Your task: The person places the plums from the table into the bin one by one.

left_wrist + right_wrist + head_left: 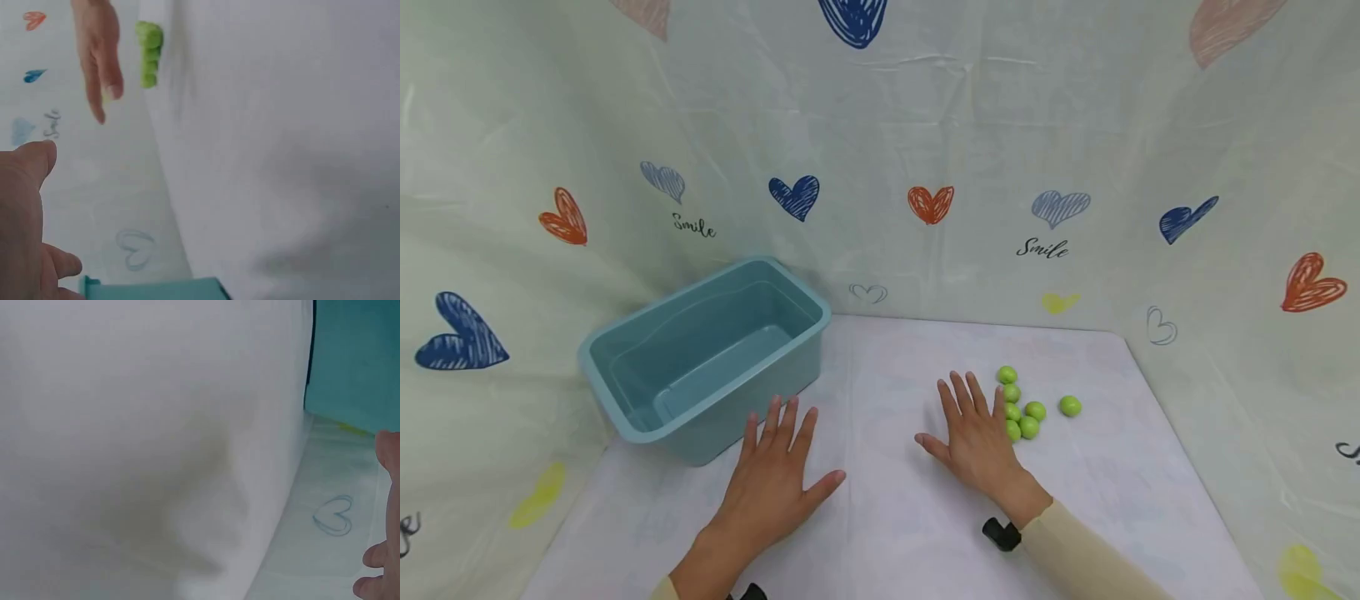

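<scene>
My left hand [770, 486] is held over the table with its fingers spread and nothing in it, just in front of a blue-green plastic bin [700, 417]. To the right, my right hand [981, 446] is likewise spread and holds nothing. Its little finger overlaps a group of small round green balls [1029, 427] in the head view, partly hiding a few. One green ball [1071, 406] lies apart, to the right of the group. In the left wrist view the green balls [150, 53] line up on the table beyond the right hand [100, 53]. The bin's inside shows bare.
A white-covered table [887, 533] stands against a pale curtain [880, 125] printed with hearts and "Smile" lettering, which rises behind and at both sides. The bin [356, 362] sits at the table's left rear, its wall rising near the curtain. Black bands [1002, 534] circle the wrists.
</scene>
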### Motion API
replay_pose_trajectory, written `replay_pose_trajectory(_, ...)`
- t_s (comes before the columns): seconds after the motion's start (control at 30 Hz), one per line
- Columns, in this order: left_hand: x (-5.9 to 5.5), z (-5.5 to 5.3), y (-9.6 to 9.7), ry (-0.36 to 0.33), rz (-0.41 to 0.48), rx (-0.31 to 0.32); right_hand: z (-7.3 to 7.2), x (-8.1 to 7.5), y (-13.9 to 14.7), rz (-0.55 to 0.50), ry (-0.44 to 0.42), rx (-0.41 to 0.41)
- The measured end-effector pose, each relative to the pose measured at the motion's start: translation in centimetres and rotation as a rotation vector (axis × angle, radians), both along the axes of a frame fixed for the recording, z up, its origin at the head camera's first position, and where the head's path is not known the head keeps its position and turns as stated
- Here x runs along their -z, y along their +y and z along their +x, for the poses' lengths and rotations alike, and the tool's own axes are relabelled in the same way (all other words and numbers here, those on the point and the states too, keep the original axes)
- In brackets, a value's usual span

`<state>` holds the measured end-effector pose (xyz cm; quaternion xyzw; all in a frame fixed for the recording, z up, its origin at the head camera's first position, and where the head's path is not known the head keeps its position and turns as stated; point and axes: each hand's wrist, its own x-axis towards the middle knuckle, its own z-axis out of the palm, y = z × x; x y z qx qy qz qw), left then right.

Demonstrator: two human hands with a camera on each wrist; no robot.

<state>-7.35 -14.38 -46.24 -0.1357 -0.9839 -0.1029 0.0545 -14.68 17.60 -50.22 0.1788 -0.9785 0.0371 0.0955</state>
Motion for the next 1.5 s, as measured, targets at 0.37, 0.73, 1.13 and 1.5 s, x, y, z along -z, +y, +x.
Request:
replay_pose_trajectory(0.37,-6.5,1.3,-7.0,0.128,0.156,-0.244,-6.3,-5.8,-4.8,-0.050,-0.030,-0.123)
replay_pose_trajectory(0.73,-5.1,-1.0,-13.9,0.013,0.177,-0.476,-10.8,-7.5,-11.7,0.002,-0.153,-0.235)
replay_pose_trajectory(1.13,-4.8,-1.5,-13.6,-0.062,0.209,-0.497,-12.3,-7.3,-14.7,-0.025,-0.225,-0.267)
replay_pose_trajectory(1.5,-5.1,-2.0,-13.8,-0.058,0.193,-0.422,-11.3,-6.0,-14.2,-0.154,-0.171,-0.297)
